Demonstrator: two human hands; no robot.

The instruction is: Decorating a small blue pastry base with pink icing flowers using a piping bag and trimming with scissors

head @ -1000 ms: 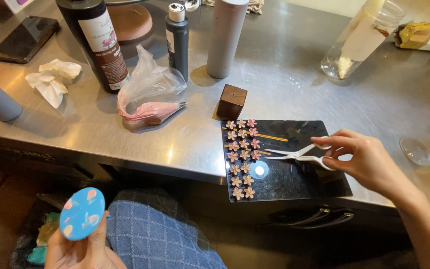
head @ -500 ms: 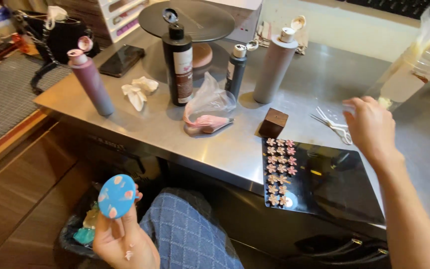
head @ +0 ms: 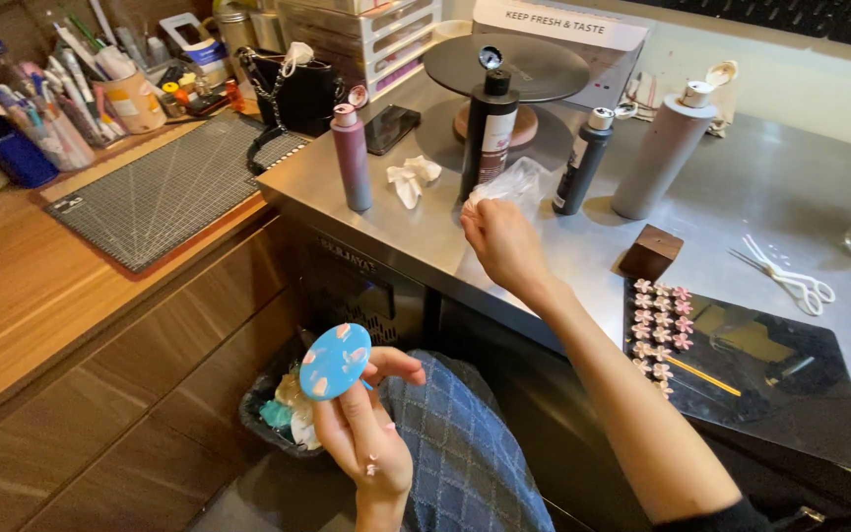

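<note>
**Right hand at the piping bag, blue disc held low**

Your left hand [head: 366,433] pinches a blue disc [head: 335,361] with pale shapes on it, fingers closed on its lower edge, held below the counter [head: 741,197] over your lap. Your right hand [head: 504,244] is up at the counter, fingertips closed on the clear piping bag [head: 519,182] that lies between the black bottle [head: 490,133] and the slim dark bottle [head: 581,163].

Take the bag by its upper part, not by loose film alone, so it comes away in one piece. Lift it straight toward you; both bottles stand just beside it and look easy to tip. Keep the disc level and its face clear of your thumb.

Your hand covers most of the bag, so its tip and filling cannot be seen, nor how much plastic you really hold. The small pink flowers [head: 662,325] sit in rows on the black mat [head: 790,394], well apart from your hand; scissors [head: 790,276] lie beyond them. The mat's far corner is cut off.
</note>
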